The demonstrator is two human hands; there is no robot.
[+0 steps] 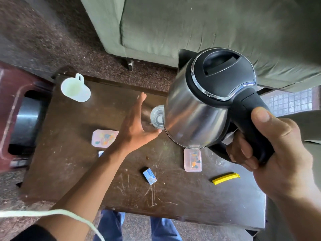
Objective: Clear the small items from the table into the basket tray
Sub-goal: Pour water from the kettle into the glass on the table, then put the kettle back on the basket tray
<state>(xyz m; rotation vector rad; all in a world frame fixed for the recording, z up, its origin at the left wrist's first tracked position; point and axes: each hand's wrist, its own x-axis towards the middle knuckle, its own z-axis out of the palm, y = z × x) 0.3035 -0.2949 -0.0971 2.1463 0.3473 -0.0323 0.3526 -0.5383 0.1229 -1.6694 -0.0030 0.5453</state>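
Right grip (271, 145) clamped on kettle (205, 101) handle, kettle lifted above tabletop (69, 162). Left grip (135, 126) apart, palm open, glass (157, 117) just beside its fingertips.

Honestly nothing here is readable. The little blue box (149, 176) on the table (191, 197) has some print on its face (too blurred to make out), and the two pink cases (104, 138) (193, 160) only show colourful blotches, no letters.
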